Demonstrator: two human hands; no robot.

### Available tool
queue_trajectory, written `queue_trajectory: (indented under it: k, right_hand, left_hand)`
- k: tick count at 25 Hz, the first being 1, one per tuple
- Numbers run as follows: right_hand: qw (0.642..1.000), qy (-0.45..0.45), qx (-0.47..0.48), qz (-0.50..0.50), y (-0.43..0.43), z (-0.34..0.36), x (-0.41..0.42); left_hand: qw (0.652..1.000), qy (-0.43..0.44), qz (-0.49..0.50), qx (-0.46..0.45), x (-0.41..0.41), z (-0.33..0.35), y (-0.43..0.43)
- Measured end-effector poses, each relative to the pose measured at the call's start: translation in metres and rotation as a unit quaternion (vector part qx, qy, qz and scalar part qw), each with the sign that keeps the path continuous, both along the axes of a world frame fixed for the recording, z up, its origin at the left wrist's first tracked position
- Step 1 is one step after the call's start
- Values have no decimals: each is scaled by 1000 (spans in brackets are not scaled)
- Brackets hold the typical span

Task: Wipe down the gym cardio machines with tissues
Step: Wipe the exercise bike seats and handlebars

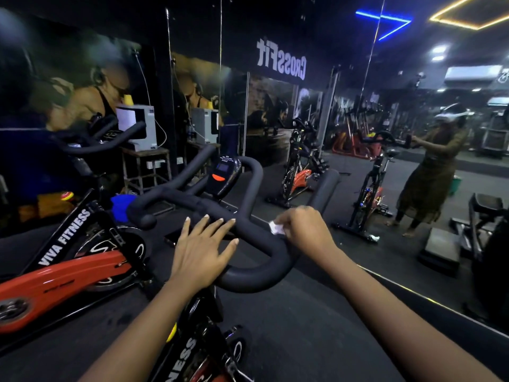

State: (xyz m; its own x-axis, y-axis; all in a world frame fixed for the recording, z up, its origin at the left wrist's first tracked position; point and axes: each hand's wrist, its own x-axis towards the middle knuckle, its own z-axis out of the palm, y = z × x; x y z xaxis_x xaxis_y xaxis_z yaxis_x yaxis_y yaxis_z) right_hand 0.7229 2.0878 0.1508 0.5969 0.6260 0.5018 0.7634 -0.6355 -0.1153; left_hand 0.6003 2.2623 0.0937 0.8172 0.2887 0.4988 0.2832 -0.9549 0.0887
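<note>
A spin bike's black padded handlebar [248,274] curves across the middle of the head view, with a small console [224,173] behind it. My left hand [202,250] lies flat on the handlebar's centre bar, fingers straight and spread. My right hand [304,228] holds a small crumpled white tissue [276,228] against the bar's right bend, fingers curled round it. Only a corner of the tissue shows beside the fingers.
A second red and black bike [63,274] marked VIVA FITNESS stands close on the left. A wall mirror [399,166] runs along the right and front, reflecting bikes and a standing person. A metal stand with a grey box [139,128] sits behind. Black floor matting [303,326] lies below.
</note>
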Motion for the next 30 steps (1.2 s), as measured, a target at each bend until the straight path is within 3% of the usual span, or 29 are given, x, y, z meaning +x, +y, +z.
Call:
queue_trajectory:
  k: [3,7,13,17,20,24,28,30]
  right_hand:
    - [986,34,110,116,40,11,11]
    - [978,-22,21,205,58,-7,14]
    - [965,-106,8,240,18,-22,23]
    - [952,-88,-53,289,-8,-7,26]
    - [958,-93,12,271,7,12,41]
    - [982,-21,130,139,60,14,58]
    - [993,-38,59,95,77,1,55]
    - [987,-82,50,130,70,-12,33]
  left_hand:
    - [1000,-20,-7,2,1,-3,2]
    - [1000,-22,-8,-5,-1,-3,1]
    - [995,56,-21,-74,7,18,7]
    - [991,106,-24,-77,23,24,11]
    - [992,113,-16,-61,26,20,11]
    - [994,96,-7,-60,25,19,12]
    - [994,84,0,-64,24,18,9]
    - [995,78,1,-62,25,18,10]
